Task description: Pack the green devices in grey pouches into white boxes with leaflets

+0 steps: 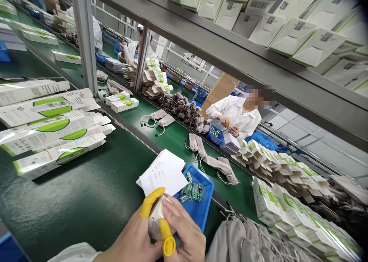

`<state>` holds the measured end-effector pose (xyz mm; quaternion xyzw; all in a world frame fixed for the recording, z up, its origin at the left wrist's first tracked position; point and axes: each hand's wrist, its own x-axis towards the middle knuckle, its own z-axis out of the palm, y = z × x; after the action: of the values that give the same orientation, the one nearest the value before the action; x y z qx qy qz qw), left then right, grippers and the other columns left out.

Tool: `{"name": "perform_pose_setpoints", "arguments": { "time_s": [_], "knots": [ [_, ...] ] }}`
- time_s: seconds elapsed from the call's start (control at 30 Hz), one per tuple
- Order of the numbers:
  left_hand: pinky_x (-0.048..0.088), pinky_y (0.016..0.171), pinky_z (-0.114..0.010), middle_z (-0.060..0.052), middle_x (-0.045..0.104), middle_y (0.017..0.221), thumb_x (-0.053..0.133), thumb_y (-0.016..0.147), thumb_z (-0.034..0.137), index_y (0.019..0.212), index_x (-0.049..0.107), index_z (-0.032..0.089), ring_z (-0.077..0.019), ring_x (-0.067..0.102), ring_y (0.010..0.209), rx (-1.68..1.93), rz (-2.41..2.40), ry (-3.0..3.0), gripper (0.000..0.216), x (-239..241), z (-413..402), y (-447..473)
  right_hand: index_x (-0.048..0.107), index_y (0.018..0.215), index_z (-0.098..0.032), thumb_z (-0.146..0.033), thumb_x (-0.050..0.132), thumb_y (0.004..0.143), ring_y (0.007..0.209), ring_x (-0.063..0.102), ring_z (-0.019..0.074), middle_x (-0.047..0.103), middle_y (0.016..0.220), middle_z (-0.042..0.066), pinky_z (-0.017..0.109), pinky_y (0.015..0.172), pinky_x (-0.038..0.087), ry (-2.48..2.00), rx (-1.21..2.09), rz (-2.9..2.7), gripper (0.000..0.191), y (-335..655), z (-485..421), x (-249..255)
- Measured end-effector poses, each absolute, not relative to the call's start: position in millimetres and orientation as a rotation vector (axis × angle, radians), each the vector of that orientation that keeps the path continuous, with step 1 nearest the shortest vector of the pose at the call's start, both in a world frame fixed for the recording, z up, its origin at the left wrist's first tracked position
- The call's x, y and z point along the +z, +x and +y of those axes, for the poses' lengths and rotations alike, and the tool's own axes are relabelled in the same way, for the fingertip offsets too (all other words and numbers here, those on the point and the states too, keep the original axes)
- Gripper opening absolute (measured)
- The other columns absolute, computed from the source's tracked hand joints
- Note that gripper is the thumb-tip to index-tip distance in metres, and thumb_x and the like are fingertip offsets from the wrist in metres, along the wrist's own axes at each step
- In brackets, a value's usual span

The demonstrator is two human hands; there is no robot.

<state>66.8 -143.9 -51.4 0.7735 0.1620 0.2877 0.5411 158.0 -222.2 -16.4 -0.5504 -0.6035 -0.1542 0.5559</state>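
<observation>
A small white printed carton [155,220] is held between both hands, low in the middle of the view. My left hand [135,231] is closed around its left side, with a yellow finger cot on one finger. On its right side, my right hand [186,227] grips it, a yellow cot on one digit too. The fingers cover much of the carton. Just beyond lies a stack of printed white sheets [162,172]. A blue tray [205,204] with several green-and-silver batteries [194,191] stands beside my right hand.
Flattened-looking white and green boxes [57,127] lie at left. Grey drawstring pouches [244,239] pile at lower right, near rows of open boxes [281,208]. A conveyor [178,135] carries pouches. A metal shelf [224,35] hangs overhead. A co-worker [235,112] sits across.
</observation>
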Motion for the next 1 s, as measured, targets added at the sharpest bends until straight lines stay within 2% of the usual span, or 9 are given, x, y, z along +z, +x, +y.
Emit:
{"name": "perform_pose_setpoints", "arguments": {
  "time_s": [0.2,0.33,0.5,0.6,0.7,0.77,0.83,0.9,1.0],
  "knots": [
    [0.051,0.092,-0.036,-0.009,0.059,0.119,0.054,0.081,0.02,0.119,0.042,0.023,-0.0246,0.058,0.109,0.679,0.32,1.893,0.04,-48.7,-142.5,68.7,0.061,0.112,-0.026,-0.02,0.061,0.08,0.099,0.065,0.0232,0.071,0.099,0.003,0.035,0.084,0.056,-1.367,-0.403,-1.388,0.032,156.5,-224.7,-22.0],
    [0.052,0.091,-0.038,-0.012,0.056,0.124,0.053,0.081,0.021,0.127,0.034,0.023,-0.0268,0.058,0.111,0.669,0.319,1.87,0.049,-47.5,-139.1,67.3,0.043,0.134,-0.017,-0.03,0.042,0.091,0.111,0.057,0.0295,0.062,0.117,0.014,0.046,0.087,0.052,-1.384,-0.407,-1.706,0.045,164.6,-228.9,-23.9],
    [0.048,0.098,-0.039,-0.014,0.053,0.128,0.055,0.079,0.021,0.132,0.023,0.023,-0.0256,0.053,0.118,0.676,0.38,1.828,0.062,-48.2,-139.4,69.2,0.034,0.139,-0.016,-0.011,0.037,0.088,0.111,0.057,0.0265,0.064,0.115,0.011,0.045,0.088,0.051,-1.525,-0.629,-1.87,0.052,172.4,-232.6,-15.6],
    [0.048,0.098,-0.041,-0.015,0.052,0.129,0.057,0.079,0.024,0.131,0.024,0.023,-0.027,0.053,0.119,0.641,0.403,1.764,0.062,-42.0,-138.4,67.3,0.038,0.137,-0.023,-0.018,0.046,0.087,0.122,0.046,0.0285,0.055,0.129,0.008,0.049,0.095,0.045,-1.516,-0.426,-1.81,0.051,171.6,-237.0,-20.2],
    [0.052,0.093,-0.042,-0.014,0.057,0.124,0.062,0.078,0.036,0.134,0.018,0.022,-0.0283,0.058,0.111,0.741,0.499,1.471,0.073,-29.9,-132.9,62.0,0.029,0.142,-0.022,-0.032,0.062,0.079,0.128,0.037,0.0317,0.036,0.143,0.012,0.043,0.096,0.046,-1.589,-0.191,-1.62,0.071,155.6,-240.3,-39.6],
    [0.056,0.085,-0.04,-0.013,0.056,0.125,0.063,0.077,0.045,0.138,0.012,0.026,-0.0293,0.059,0.11,0.834,0.484,1.318,0.083,-19.9,-125.1,60.4,0.022,0.144,-0.018,-0.031,0.065,0.076,0.126,0.04,0.0299,0.035,0.144,0.015,0.035,0.094,0.048,-1.654,-0.048,-1.442,0.082,143.7,-238.8,-49.0],
    [0.054,0.089,-0.04,-0.01,0.044,0.138,0.052,0.083,0.053,0.141,0.008,0.032,-0.0292,0.05,0.121,0.966,0.362,1.344,0.076,-9.5,-113.6,64.0,0.022,0.143,-0.018,-0.03,0.063,0.078,0.125,0.044,0.0262,0.04,0.141,0.014,0.032,0.094,0.048,-1.591,0.068,-1.187,0.077,146.4,-236.3,-44.5],
    [0.045,0.098,-0.044,-0.007,0.038,0.142,0.039,0.088,0.055,0.139,0.019,0.031,-0.0283,0.041,0.127,1.059,0.342,1.552,0.059,0.3,-100.4,73.9,0.024,0.14,-0.017,-0.037,0.061,0.079,0.122,0.049,0.0245,0.043,0.14,0.013,0.031,0.092,0.05,-1.461,0.104,-0.892,0.075,173.6,-238.2,-24.7],
    [0.037,0.099,-0.051,-0.014,0.052,0.122,0.04,0.085,0.058,0.128,0.043,0.014,-0.0315,0.046,0.116,0.905,0.573,2.102,0.062,10.2,-85.5,96.8,0.032,0.135,-0.018,-0.042,0.054,0.083,0.106,0.061,0.0221,0.053,0.13,0.01,0.032,0.08,0.056,-1.569,0.046,-0.353,0.061,250.5,-251.3,13.2]
  ]
}}
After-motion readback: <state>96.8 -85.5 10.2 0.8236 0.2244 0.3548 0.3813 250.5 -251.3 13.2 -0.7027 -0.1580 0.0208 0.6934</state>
